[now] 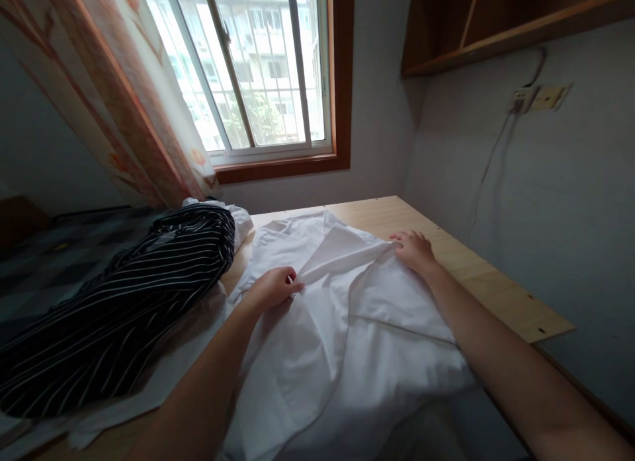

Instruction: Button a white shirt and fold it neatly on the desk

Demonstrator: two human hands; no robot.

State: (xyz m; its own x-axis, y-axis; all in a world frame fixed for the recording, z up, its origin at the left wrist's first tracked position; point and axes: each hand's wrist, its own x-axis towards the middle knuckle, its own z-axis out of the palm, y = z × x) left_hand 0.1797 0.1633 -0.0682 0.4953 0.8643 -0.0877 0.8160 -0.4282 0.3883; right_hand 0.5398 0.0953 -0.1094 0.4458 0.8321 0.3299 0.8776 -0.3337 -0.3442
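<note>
A white garment, perhaps a shirt [317, 329], lies spread over a wooden board, its near part hanging toward me. My left hand [275, 288] pinches the cloth near the middle, thumb and fingers closed on a fold. Over at the right edge, my right hand [414, 249] grips the same cloth, fingers curled around its border. Between the two hands the fabric is pulled into a stretched ridge. The garment's far part rests flat on the board, and its lower edge is dim and blurred.
The wooden board [476, 282] reaches to the wall on the right. Black clothing with white stripes [188, 249] is heaped at the left, over other white cloth [243, 219]. Behind are a window [262, 71] and a patterned curtain [114, 84]. A wall socket [523, 98] holds a hanging cord.
</note>
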